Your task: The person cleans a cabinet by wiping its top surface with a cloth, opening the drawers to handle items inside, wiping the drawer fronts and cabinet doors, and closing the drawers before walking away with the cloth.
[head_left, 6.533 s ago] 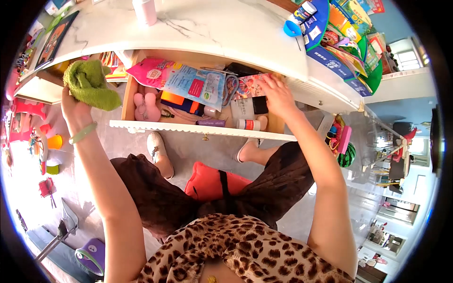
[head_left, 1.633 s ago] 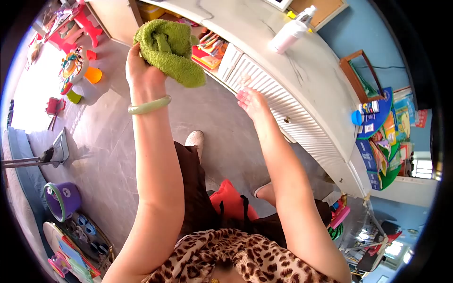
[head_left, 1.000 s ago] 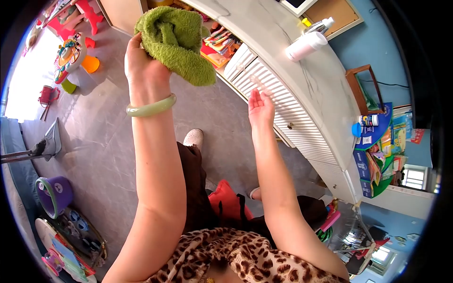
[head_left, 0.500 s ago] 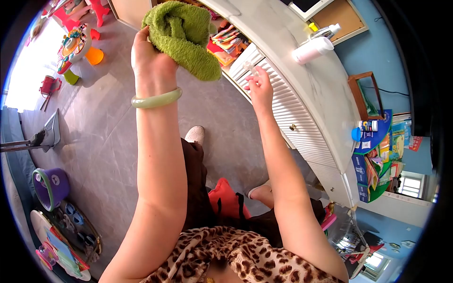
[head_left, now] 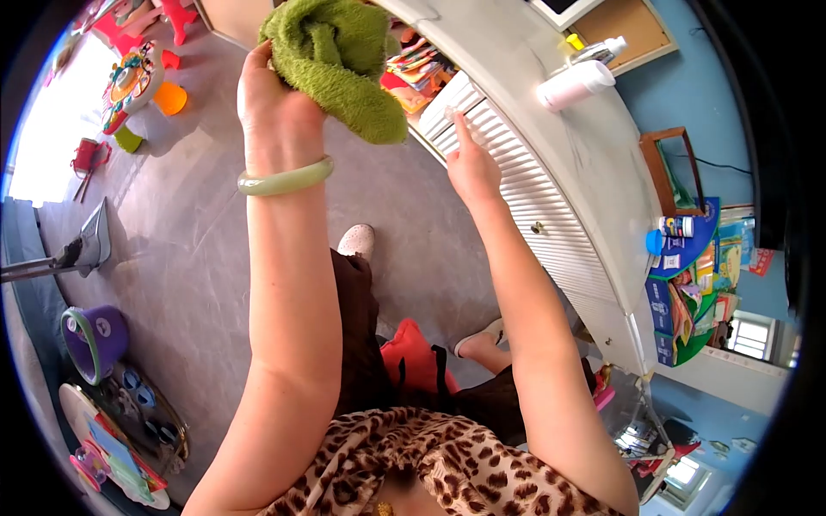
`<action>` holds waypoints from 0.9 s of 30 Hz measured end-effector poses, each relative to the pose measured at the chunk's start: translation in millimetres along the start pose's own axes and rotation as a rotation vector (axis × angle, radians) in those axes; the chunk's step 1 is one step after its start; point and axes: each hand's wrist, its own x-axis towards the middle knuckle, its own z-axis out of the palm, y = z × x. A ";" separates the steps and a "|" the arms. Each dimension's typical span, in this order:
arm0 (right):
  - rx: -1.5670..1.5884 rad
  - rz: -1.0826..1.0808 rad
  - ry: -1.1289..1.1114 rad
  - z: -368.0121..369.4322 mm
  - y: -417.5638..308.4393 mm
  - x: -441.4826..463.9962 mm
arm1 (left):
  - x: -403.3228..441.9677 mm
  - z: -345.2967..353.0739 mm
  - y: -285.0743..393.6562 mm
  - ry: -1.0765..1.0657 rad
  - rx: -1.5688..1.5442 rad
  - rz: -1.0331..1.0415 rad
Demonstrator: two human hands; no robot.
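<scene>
My left hand (head_left: 277, 96) is closed around a bunched green fuzzy towel (head_left: 348, 77) at the top of the view. The towel hangs over the fingertips and hides them; a pale green bangle circles this wrist. Over by the white ribbed cabinet (head_left: 551, 198), my right hand (head_left: 474, 163) has its index finger stretched toward the cabinet front, the other fingers curled. A small clear piece (head_left: 450, 112) shows at that fingertip, on or just in front of the cabinet; I cannot tell what it is. No object shows in the right palm.
On the marble-look countertop (head_left: 594, 172) stand a pinkish-white bottle (head_left: 576, 84), a wooden frame (head_left: 671, 172) and a book rack (head_left: 688, 284). Colourful books (head_left: 419, 73) fill an open shelf beyond the drawers. Leftward on the floor are a purple bucket (head_left: 105, 340), a dustpan (head_left: 93, 239) and an activity table (head_left: 131, 82).
My right hand has shifted slightly, its index finger now straighter and the others more curled. The left hand and towel have risen a little in view.
</scene>
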 end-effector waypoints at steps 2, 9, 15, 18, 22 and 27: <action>-0.053 0.020 -0.036 -0.6 1.2 1.9 | -6.5 6.0 -6.4 0.013 0.075 0.010; -0.064 0.016 -0.176 -8.1 4.0 5.1 | -8.9 -4.7 -32.2 0.032 0.061 -0.066; 0.106 0.089 -0.354 -33.3 -2.8 2.0 | -22.6 -8.3 -45.9 0.027 0.041 -0.105; 0.065 0.045 -0.239 -24.0 2.7 3.3 | -15.2 -8.9 -41.9 0.021 0.080 -0.069; 0.253 0.041 -0.218 4.2 13.5 -10.1 | -5.4 -13.3 -37.2 -0.034 0.179 -0.102; 1.411 0.159 -0.330 0.5 4.4 -107.8 | -37.5 -0.9 -61.7 -0.087 0.339 -0.195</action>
